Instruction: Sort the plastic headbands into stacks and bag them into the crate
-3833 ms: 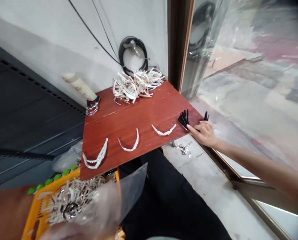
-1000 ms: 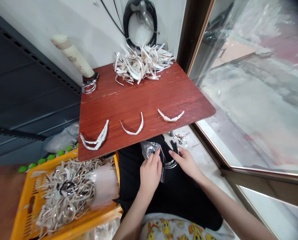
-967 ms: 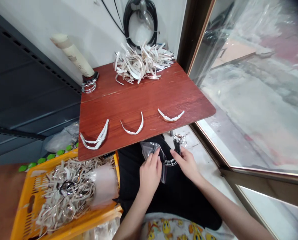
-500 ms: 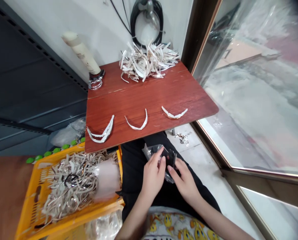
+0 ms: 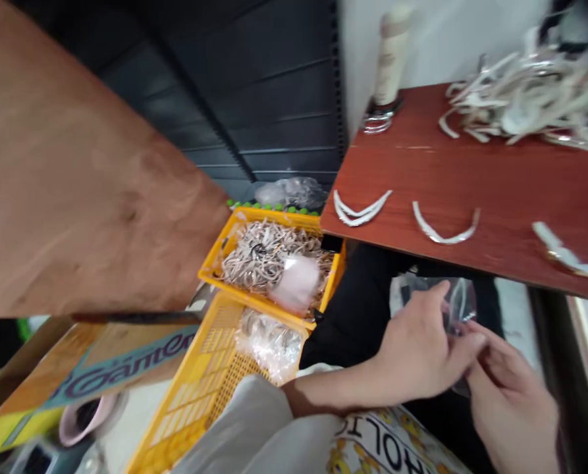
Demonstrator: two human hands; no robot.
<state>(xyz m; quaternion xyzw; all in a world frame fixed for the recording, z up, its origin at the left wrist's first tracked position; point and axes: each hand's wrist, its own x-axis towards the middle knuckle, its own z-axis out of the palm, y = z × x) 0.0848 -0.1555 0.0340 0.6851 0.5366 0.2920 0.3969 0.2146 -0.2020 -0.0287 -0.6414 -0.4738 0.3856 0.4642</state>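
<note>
My left hand [image 5: 425,349] and my right hand [image 5: 508,388] meet over my lap, both closed around a small clear plastic bag [image 5: 452,306]. What is inside the bag is blurred and mostly hidden by my fingers. Just above them is the front edge of a red wooden table [image 5: 471,178]. Three curved white headband pieces [image 5: 360,209] lie in a row along that edge. A heap of the same white pieces [image 5: 525,99] is piled at the table's back.
A yellow basket [image 5: 274,263] of pale strips with a pink bag on top stands left of my lap. A second yellow basket [image 5: 209,388] sits nearer me. A cardboard box [image 5: 76,368] and a brown board [image 5: 66,184] fill the left side. A white post [image 5: 391,59] stands at the table's back.
My view has swung sharply to the left, bringing the baskets and board to the middle. Both hands stay together on the plastic bag; the black pieces seen before no longer show.
</note>
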